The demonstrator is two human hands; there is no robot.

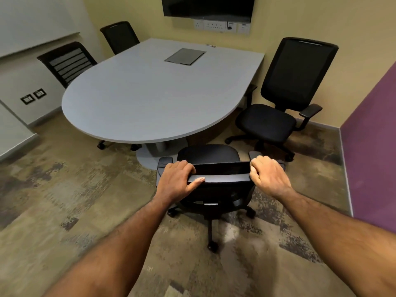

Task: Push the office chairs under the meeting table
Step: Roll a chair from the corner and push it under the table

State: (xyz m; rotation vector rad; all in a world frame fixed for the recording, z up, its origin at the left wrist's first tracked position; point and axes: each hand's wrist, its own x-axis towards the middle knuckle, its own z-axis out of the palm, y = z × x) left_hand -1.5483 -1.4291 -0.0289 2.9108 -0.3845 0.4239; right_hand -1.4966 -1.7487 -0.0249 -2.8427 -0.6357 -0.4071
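A grey meeting table (139,93) with a rounded near end fills the middle of the room. Right in front of me stands a black office chair (209,154), its seat just short of the table's curved edge. My left hand (176,179) grips the left end of its backrest top, and my right hand (269,175) grips the right end. A second black office chair (278,108) stands out from the table's right side, angled toward it. Two more black chairs (68,63) (120,36) sit tucked against the table's left side.
The table's grey pedestal base (150,155) stands just left of the near chair's seat. A purple wall (372,146) closes the right side. A black screen (207,6) hangs on the far wall above sockets. Patterned carpet (75,200) spreads to my left.
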